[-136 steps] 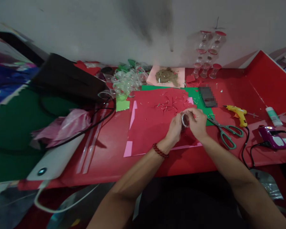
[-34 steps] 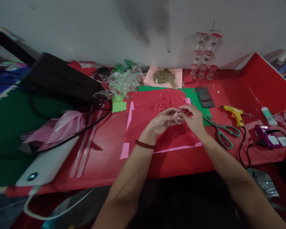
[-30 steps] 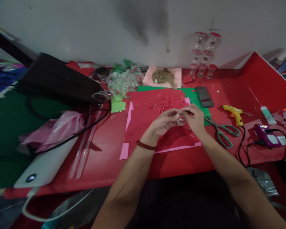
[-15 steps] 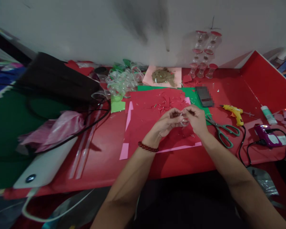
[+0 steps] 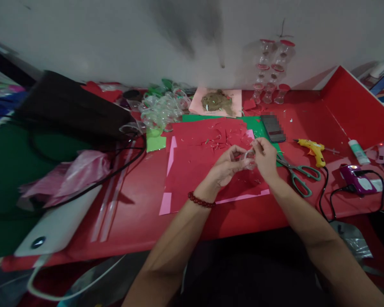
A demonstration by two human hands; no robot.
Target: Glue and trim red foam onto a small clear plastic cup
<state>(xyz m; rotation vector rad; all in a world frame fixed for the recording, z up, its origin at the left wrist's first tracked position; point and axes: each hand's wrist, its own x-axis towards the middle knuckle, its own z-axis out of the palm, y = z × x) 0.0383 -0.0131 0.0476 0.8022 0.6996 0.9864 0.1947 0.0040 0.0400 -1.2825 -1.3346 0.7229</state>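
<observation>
Over the red paper sheet my left hand grips a small clear plastic cup between thumb and fingers. The cup's round rim is tilted up and toward the right. Right beside that rim is my right hand, its thumb and fingertips pinched together. Whatever those fingertips hold is too small to make out. Thin curled paper scraps lie on the sheet beyond my hands. Grey-handled scissors rest just right of my right hand.
At the back sit a pile of clear plastic pieces, brown sand-like material on pink paper, and stacked hourglass-shaped pieces. To the right are a phone, a yellow glue gun, a bottle and a purple power adapter.
My hands have turned the clear cup about, its rim coming into view. In the last half second my right fingertips have shifted right, away from my left fingertips. The view has drifted slightly.
</observation>
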